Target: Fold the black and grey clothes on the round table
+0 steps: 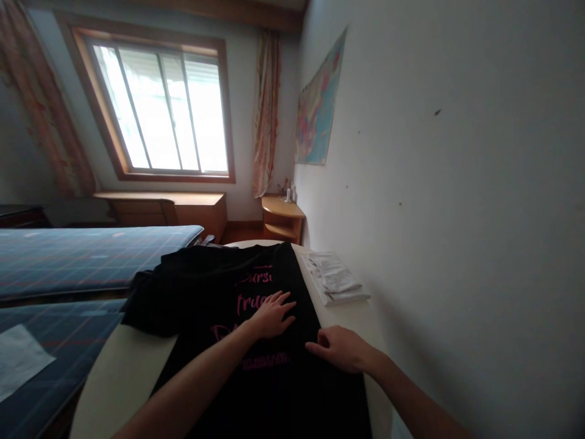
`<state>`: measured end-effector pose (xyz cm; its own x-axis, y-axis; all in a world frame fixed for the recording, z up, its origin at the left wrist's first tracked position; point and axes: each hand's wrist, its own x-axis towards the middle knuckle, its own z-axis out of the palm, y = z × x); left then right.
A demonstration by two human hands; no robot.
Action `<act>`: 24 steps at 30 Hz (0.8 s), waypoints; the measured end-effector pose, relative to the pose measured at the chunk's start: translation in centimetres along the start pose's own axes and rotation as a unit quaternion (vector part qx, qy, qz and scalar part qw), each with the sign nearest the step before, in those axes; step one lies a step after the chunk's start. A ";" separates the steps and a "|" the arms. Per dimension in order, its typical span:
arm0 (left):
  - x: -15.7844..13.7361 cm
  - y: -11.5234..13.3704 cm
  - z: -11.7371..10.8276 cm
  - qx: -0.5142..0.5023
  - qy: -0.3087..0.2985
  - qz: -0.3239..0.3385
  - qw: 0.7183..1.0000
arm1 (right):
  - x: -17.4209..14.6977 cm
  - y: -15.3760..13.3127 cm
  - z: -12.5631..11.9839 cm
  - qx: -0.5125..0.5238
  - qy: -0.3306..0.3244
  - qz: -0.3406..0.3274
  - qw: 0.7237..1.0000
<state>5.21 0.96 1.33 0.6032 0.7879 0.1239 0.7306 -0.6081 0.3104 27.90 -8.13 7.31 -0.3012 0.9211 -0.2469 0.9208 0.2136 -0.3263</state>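
- Black T-shirt (pixel 315 390): spread on the round cream table (pixel 114 378), pink print up. Upper L part bunched, hanging past the table's L edge, by the plaid mattress (pixel 100 259).
- Print, top down: tiny line, can't read; then script approx. "Pursi", 1st letter unclear; next "true", its end under the L fingers. 3rd line: maybe "D" or "P" at start, rest blocked by L hand & forearm. Bottom: small block, 2 lines approx., too blurred for me to read.
- L hand (pixel 274 314): open, palm down, fingers spread flat on the print; gripping nothing that I can see.
- R hand (pixel 340 349): half closed, fingers curled, thumb out twd the shirt, at the shirt's R edge. Can't tell from here if fabric is pinched.
- Folded white garment (pixel 336 277): on table, just R of shirt, nr the wall. Dark marks on it, illegible; type of garment unclear to me.
- Wall map (pixel 320 110): R wall, seen at steep angle; lettering too small for me.
- Small items (pixel 287 192) on corner cabinet (pixel 283 208): too small to ID.
- White sheet (pixel 22 356) on lower mattress (pixel 86 326): cut off at L of view, material unclear.
- Shirt hem: cut off at bottom of view. Window (pixel 164 110): glare, outside washed out.
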 end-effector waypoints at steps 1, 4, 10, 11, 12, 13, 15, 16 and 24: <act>-0.6 0.2 0.0 -0.006 -0.001 -0.001 1.000 | -0.6 -0.2 -0.3 -0.004 -0.025 -0.008 1.000; -2.1 0.6 0.1 -0.018 0.002 -0.006 1.000 | -2.2 -0.7 -1.0 -0.018 -0.101 -0.031 0.994; -3.5 0.6 0.3 -0.038 0.016 -0.016 0.999 | -4.2 -3.6 -2.0 0.119 -0.315 -0.061 0.940; -3.6 0.6 0.2 -0.045 0.019 -0.012 0.999 | -4.4 -4.2 -1.9 0.152 -0.352 -0.061 0.921; -3.7 0.6 0.2 -0.051 0.022 -0.009 0.998 | -4.6 -4.7 -1.8 0.181 -0.390 -0.064 0.901; -3.9 0.6 0.2 -0.055 0.024 -0.007 0.998 | -4.6 -5.1 -1.6 0.208 -0.424 -0.071 0.879; -4.1 0.5 0.3 -0.057 0.029 -0.006 0.998 | -4.5 -5.5 -1.0 0.244 -0.461 -0.088 0.849; -4.2 0.5 0.4 -0.056 0.032 -0.007 0.998 | -4.3 -5.5 -0.8 0.246 -0.458 -0.094 0.849; -4.8 0.9 1.0 -0.067 0.053 -0.022 0.996 | -2.6 -3.2 -0.7 0.066 -0.336 -0.044 0.939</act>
<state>3.30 -3.45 0.06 0.5292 0.8234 0.2048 0.7016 -0.5604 0.4401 25.90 -11.02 9.61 -0.5032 0.4795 -0.7190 0.8600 0.1962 -0.4711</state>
